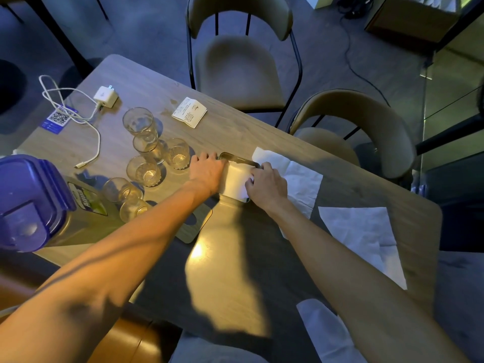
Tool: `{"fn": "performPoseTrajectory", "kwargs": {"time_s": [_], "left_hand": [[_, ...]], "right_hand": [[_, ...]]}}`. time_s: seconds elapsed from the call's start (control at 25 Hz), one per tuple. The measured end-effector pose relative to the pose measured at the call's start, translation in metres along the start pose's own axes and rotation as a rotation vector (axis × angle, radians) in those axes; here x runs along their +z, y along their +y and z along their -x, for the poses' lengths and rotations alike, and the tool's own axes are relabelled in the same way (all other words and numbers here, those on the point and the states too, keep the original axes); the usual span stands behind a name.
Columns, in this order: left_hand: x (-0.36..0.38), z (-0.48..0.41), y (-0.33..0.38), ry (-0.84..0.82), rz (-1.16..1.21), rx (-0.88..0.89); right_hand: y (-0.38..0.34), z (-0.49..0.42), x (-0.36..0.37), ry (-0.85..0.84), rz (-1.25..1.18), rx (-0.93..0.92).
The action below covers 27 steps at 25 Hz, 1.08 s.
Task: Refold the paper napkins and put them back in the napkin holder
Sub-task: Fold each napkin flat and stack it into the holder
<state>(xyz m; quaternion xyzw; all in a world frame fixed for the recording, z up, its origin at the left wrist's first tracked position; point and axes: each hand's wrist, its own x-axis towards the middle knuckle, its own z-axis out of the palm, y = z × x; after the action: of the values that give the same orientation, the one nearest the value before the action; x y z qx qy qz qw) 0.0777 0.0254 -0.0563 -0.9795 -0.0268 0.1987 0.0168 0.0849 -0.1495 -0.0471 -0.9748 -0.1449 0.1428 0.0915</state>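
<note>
While the left hand (207, 170) curls its fingers over the left side of the napkin holder (237, 159), the right hand (265, 183) pinches the right edge of the folded napkin (235, 182) with bent fingers. The two hands sit close together, with only the white fold between them. The holder stands mid-table (262, 132), nearer the far edge, and the folded napkin stands in it; how deep it sits I cannot tell, since both hands cover its sides.

Three open sheets lie flat on the right half. The first unfolded napkin (298, 179) is just right of the holder and partly under the right wrist. The second unfolded napkin (366, 237) is toward the right edge, and the third unfolded napkin (322, 334) is at the near edge beside the right forearm.

On the left the room is tight — the nearest glass (178, 153) of a cluster stands just beside the left knuckles. A pitcher (31, 203) fills the near left corner. A charger (106, 96), its cable (89, 121) and a QR card (60, 119) lie toward the far left corner, and a paper slip (190, 111) lies near the far edge. Bare wood shows between the forearms. Two chairs (241, 61) stand against the far edge.
</note>
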Motion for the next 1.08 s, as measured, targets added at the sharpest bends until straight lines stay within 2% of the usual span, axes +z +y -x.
{"fn": "performPoseTrajectory", "kwargs": {"time_s": [0.28, 0.4, 0.52, 0.68, 0.76, 0.88, 1.0, 1.08], "left_hand": [[0.006, 0.002, 0.003, -0.053, 0.077, -0.012], [0.009, 0.005, 0.004, -0.029, 0.222, -0.024], [0.013, 0.012, 0.008, 0.077, 0.235, -0.036], [0.010, 0.015, 0.007, 0.013, 0.207, -0.026], [0.007, 0.017, 0.006, 0.029, 0.234, -0.009], [-0.001, 0.024, 0.003, 0.115, 0.286, 0.041], [-0.018, 0.029, 0.003, 0.266, 0.344, 0.090], [-0.032, 0.030, 0.013, 0.411, 0.385, 0.147]], "right_hand": [[-0.007, 0.000, -0.007, -0.138, 0.126, -0.015], [-0.007, 0.002, -0.004, -0.167, 0.112, -0.012], [-0.004, 0.003, 0.000, -0.199, 0.084, 0.011], [-0.001, 0.007, 0.003, -0.216, 0.015, 0.017], [0.003, 0.008, 0.003, -0.240, -0.096, 0.013], [0.017, 0.008, -0.010, -0.267, -0.464, 0.018], [0.038, 0.013, -0.037, -0.109, -0.719, 0.062], [0.055, 0.017, -0.048, -0.003, -0.792, 0.151]]}}
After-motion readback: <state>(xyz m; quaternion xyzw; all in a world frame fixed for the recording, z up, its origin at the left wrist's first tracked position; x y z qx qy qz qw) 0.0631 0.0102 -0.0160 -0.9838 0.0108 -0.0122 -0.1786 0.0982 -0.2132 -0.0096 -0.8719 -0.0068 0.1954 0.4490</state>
